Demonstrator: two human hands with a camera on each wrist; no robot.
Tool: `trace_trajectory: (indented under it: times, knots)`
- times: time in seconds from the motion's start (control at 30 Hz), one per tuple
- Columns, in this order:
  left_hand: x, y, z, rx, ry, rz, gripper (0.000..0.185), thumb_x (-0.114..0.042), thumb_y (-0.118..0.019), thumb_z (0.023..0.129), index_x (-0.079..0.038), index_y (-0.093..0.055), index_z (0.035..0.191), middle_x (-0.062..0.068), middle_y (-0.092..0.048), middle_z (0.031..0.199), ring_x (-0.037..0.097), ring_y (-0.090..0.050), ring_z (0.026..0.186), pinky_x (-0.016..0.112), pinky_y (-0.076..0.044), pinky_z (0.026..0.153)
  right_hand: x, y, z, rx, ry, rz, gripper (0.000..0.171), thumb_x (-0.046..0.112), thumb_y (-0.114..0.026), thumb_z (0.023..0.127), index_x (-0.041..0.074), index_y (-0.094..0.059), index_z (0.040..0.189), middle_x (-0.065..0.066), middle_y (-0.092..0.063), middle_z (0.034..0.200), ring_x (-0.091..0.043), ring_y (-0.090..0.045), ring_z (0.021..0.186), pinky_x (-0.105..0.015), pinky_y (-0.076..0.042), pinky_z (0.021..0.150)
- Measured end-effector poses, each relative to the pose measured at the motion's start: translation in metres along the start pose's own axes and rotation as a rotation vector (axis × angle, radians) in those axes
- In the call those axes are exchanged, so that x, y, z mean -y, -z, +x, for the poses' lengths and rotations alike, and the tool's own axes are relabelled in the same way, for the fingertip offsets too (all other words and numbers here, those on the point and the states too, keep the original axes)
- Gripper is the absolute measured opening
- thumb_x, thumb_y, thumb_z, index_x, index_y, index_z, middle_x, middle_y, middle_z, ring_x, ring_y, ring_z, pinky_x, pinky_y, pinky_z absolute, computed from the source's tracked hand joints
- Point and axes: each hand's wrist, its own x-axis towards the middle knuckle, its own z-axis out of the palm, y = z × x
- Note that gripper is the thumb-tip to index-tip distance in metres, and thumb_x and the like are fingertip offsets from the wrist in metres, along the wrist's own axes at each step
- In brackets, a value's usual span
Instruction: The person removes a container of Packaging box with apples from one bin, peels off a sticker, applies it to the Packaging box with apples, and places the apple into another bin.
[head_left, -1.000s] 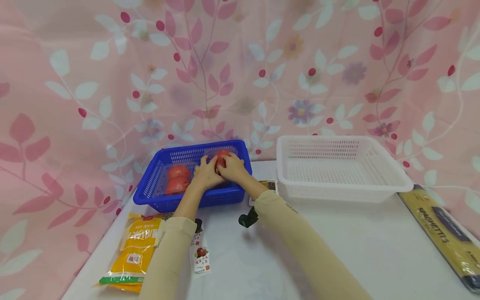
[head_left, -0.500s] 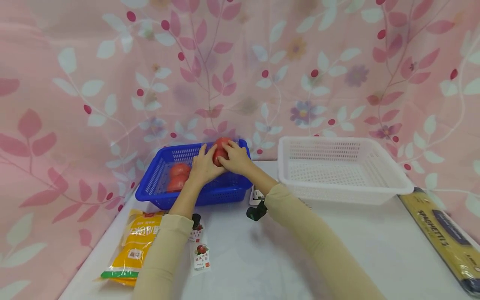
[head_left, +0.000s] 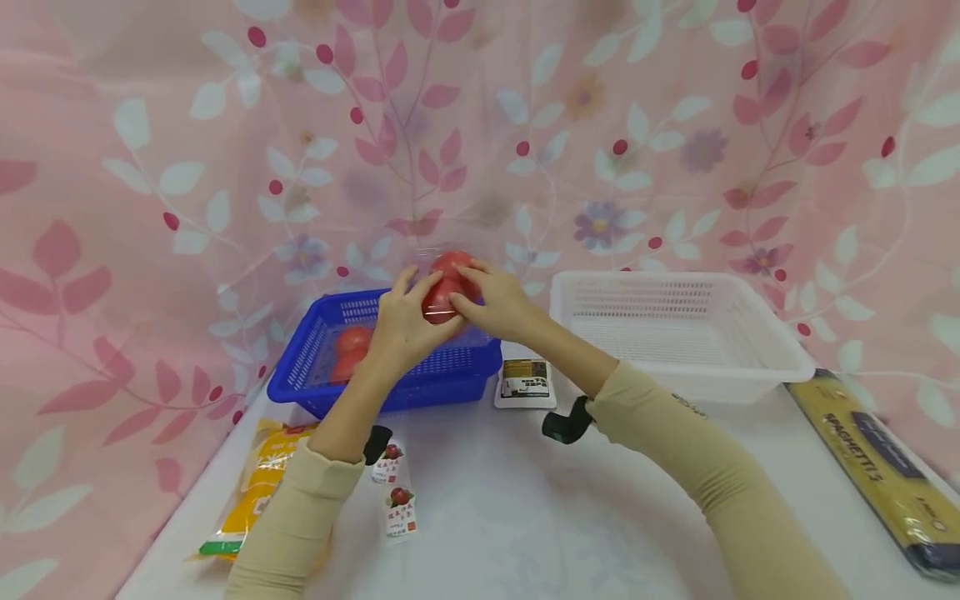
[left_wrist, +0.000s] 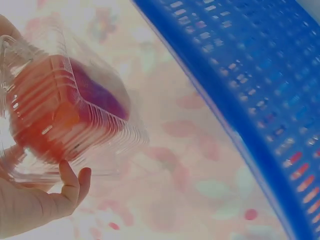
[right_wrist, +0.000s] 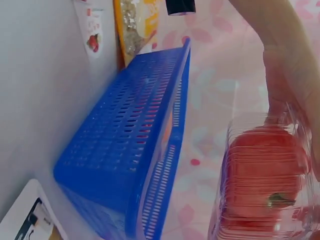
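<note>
Both hands hold a clear plastic clamshell of red tomatoes [head_left: 447, 286] above the right end of the blue basket [head_left: 300, 383]. My left hand [head_left: 401, 327] grips its left side and my right hand [head_left: 497, 306] its right side. The left wrist view shows the ribbed clamshell [left_wrist: 60, 120] with a thumb [left_wrist: 70, 187] under it and the blue basket [left_wrist: 260, 95] beside it. In the right wrist view the clamshell [right_wrist: 262, 187] sits under my fingers [right_wrist: 285, 70], next to the blue basket [right_wrist: 130, 160]. A second tomato pack [head_left: 349, 352] lies in the basket.
An empty white basket [head_left: 757, 354] stands to the right. A spaghetti box [head_left: 877, 475] lies at the far right edge. A yellow packet [head_left: 255, 492], two small sachets [head_left: 396, 492] and a small white packet [head_left: 525, 383] lie on the white table [head_left: 525, 517]. A floral curtain hangs behind.
Both hands have lifted the tomato clamshell up out of the blue basket and slightly to the right. The small white packet is now uncovered.
</note>
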Motion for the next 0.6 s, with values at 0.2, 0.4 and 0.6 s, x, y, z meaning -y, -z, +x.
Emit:
trace_trajectory:
  times: [0.2,0.4,0.6]
  knots:
    - [-0.024,0.004,-0.025,0.018,-0.118,-0.049,0.063,-0.048,-0.070,0.075,-0.019,-0.055,0.128,0.012,-0.038,0.140,0.041,-0.041,0.117,0.051,-0.048,0.080,0.000,0.027,-0.048,-0.009,0.020,0.013,0.054,0.034,-0.055,0.090,0.003,-0.046,0.134,-0.015,-0.037,0.141,-0.033,-0.035,0.128,-0.048,-0.035,0.098]
    - [-0.048,-0.002,-0.057,0.068,-0.222,-0.089,0.057,-0.044,-0.071,0.076,-0.018,-0.058,0.125,0.013,-0.042,0.136,0.039,-0.046,0.113,0.046,-0.051,0.077,-0.005,0.046,-0.102,0.003,0.040,0.011,0.052,0.030,-0.059,0.089,0.003,-0.048,0.132,-0.017,-0.040,0.138,-0.035,-0.039,0.124,-0.053,-0.038,0.094]
    - [-0.066,-0.006,-0.088,0.107,-0.293,-0.081,0.057,-0.045,-0.069,0.078,-0.022,-0.056,0.128,0.011,-0.042,0.136,0.031,-0.049,0.107,0.034,-0.053,0.071,-0.002,0.056,-0.146,0.033,0.025,-0.008,0.053,0.031,-0.062,0.087,0.005,-0.049,0.131,-0.016,-0.042,0.136,-0.036,-0.044,0.120,-0.050,-0.046,0.085]
